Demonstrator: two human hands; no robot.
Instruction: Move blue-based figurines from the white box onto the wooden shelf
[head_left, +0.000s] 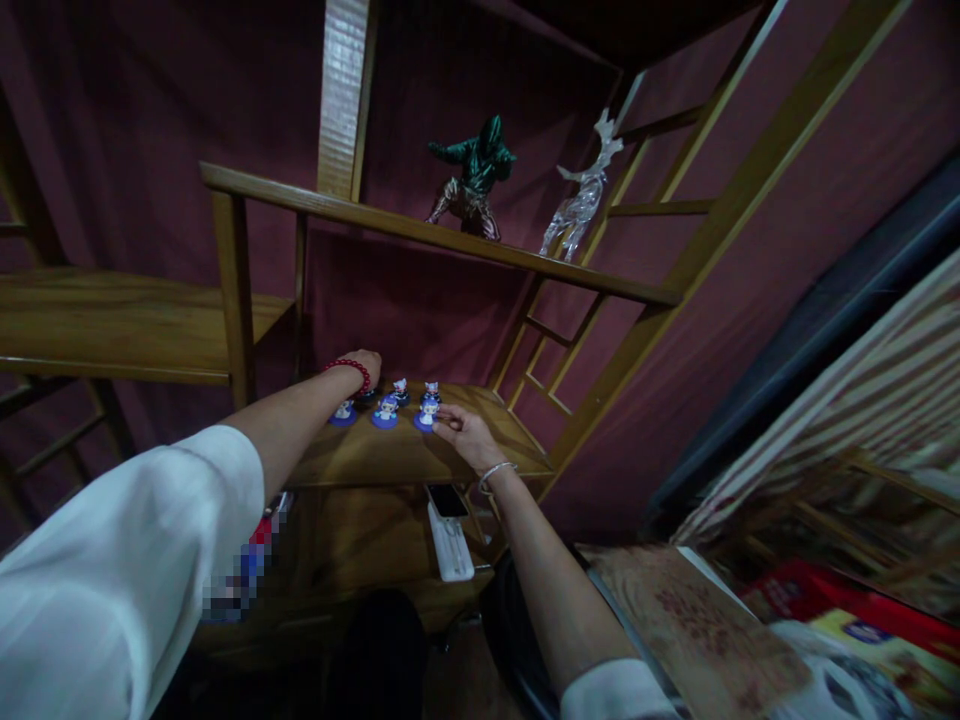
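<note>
Small toy figurines stand in two rows on the wooden shelf (390,460). In the front row, a purple-based figurine (343,413) is at the left and another (385,412) in the middle. At the right front, my right hand (466,437), wearing a silver bangle, pinches a white figurine on a purple base (426,415). Behind them are two cat-like figurines with dark bases, one in the middle (400,391) and one at the right (432,391). My left hand (365,364), with a red bead bracelet, is over a mostly hidden figurine at the back left; its fingers are hidden.
A board (435,236) crosses above my hands, bearing a green-and-bronze hooded statue (476,180) and a clear deer ornament (581,200). Below lie a phone (448,501) and a white object (450,548). A patterned surface (682,620) and bags are at lower right.
</note>
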